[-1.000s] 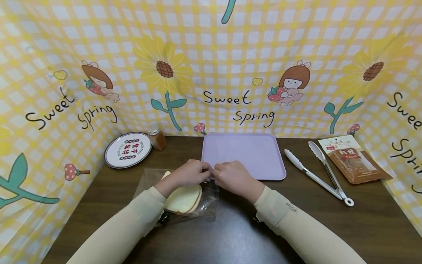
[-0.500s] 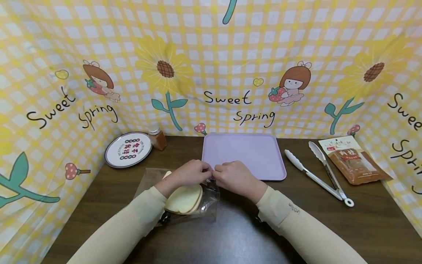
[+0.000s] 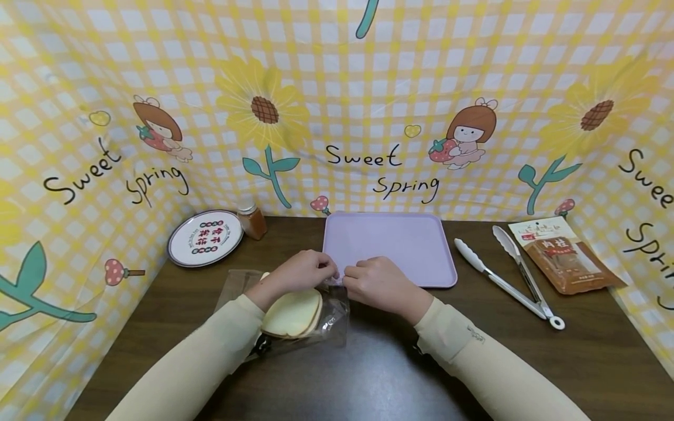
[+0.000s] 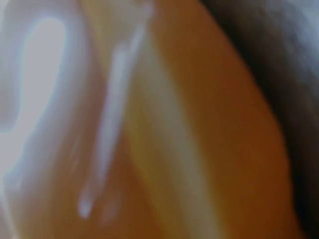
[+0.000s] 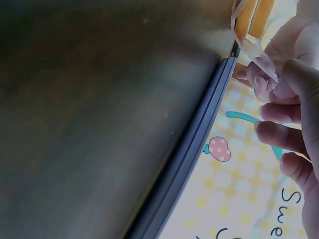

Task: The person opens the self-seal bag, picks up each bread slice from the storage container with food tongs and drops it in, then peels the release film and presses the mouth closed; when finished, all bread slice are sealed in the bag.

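Observation:
A clear plastic bag (image 3: 334, 327) with slices of bread (image 3: 291, 316) inside lies left of centre in the head view. My left hand (image 3: 302, 272) reaches across the bag and pinches its edge beside the purple tray (image 3: 389, 245). Close by on the right, my right hand (image 3: 384, 286) has its fingers curled at the same edge. In the right wrist view, a fold of the bag (image 5: 256, 55) runs to the pinched fingertips of both hands, partly hidden by the right thumb. A blurred close-up of bread (image 4: 229, 129) behind plastic fills the left wrist view.
A white plate (image 3: 205, 238) and a jar of brown powder (image 3: 253, 222) stand at the back left. To the right lie white-tipped tongs (image 3: 513, 289) and a brown packet (image 3: 566, 257). Patterned cloth (image 3: 347, 105) walls off the table's back and sides.
My left hand has shifted slightly up and left, and the gap between the hands is a little wider. The bag's edge has moved with them; the bread stays almost in place.

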A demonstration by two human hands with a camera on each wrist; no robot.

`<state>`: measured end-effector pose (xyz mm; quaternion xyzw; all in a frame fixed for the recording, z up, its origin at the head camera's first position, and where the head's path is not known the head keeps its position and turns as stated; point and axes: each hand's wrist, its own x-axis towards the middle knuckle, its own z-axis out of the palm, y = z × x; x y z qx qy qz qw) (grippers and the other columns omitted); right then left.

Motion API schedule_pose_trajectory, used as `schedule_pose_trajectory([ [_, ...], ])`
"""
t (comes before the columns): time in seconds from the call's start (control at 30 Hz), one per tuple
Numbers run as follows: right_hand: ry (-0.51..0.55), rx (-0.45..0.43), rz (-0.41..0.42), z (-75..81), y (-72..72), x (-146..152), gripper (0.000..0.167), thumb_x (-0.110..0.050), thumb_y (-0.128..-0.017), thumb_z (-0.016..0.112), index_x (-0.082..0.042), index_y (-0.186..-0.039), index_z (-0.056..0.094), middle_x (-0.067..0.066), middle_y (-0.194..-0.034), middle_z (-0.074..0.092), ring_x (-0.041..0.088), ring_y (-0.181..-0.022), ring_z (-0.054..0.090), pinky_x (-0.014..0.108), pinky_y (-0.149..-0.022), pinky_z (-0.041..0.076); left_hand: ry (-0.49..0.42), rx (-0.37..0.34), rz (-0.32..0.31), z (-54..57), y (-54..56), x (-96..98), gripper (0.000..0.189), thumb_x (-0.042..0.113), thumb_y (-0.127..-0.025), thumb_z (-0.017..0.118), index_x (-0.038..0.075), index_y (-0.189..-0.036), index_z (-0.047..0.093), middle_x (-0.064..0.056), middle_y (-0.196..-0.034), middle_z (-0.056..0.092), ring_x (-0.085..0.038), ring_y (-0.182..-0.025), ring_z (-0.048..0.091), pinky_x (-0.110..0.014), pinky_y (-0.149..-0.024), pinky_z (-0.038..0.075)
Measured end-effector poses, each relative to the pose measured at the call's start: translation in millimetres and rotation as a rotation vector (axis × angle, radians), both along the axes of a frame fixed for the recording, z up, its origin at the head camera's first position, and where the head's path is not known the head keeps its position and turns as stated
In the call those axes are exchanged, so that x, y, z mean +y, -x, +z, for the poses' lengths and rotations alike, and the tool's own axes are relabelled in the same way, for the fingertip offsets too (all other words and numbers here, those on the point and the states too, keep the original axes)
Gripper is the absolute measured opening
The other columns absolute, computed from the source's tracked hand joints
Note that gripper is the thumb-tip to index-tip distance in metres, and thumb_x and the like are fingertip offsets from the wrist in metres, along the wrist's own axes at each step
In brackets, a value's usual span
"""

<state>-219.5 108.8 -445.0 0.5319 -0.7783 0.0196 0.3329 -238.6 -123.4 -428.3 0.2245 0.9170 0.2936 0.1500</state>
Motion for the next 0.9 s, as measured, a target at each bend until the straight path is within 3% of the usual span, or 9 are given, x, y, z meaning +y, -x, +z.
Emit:
schedule_pose_trajectory([
  [0.43, 0.032, -0.11, 0.007, -0.7, -0.3, 10.7, 0.019, -0.011, -0.088, 0.074, -0.019, -0.074, 0.062, -0.008, -0.07, 0.055, 0.007, -0.057, 0.052, 0.023, -0.05, 0.048, -0.011, -0.005, -0.021, -0.1, 2.1, 0.5, 0.03, 0.025, -0.109, 0.052, 0.017, -0.104, 0.081, 0.002, -0.099, 0.081, -0.007, -0.076, 0.061, -0.023, -0.066, 0.048],
  [0.63, 0.043, -0.109, 0.023, -0.1, -1.5, 12.1, 0.019, -0.011, -0.085, 0.077, -0.018, -0.074, 0.063, -0.008, -0.07, 0.055, 0.007, -0.057, 0.054, 0.024, -0.05, 0.048, -0.021, -0.012, -0.009, -0.7, 1.4, 1.8, 0.03, 0.025, -0.11, 0.052, 0.018, -0.103, 0.081, 0.002, -0.098, 0.081, -0.007, -0.072, 0.059, -0.023, -0.062, 0.046],
  [0.9, 0.035, -0.109, 0.022, -0.8, -4.3, 14.1, 0.02, -0.012, -0.085, 0.076, -0.019, -0.073, 0.061, -0.008, -0.069, 0.055, 0.007, -0.056, 0.053, 0.024, -0.049, 0.047, -0.025, -0.016, 0.005, 0.3, -0.9, 2.6, 0.029, 0.024, -0.11, 0.053, 0.017, -0.105, 0.081, -0.001, -0.1, 0.081, -0.007, -0.077, 0.062, -0.024, -0.065, 0.049],
])
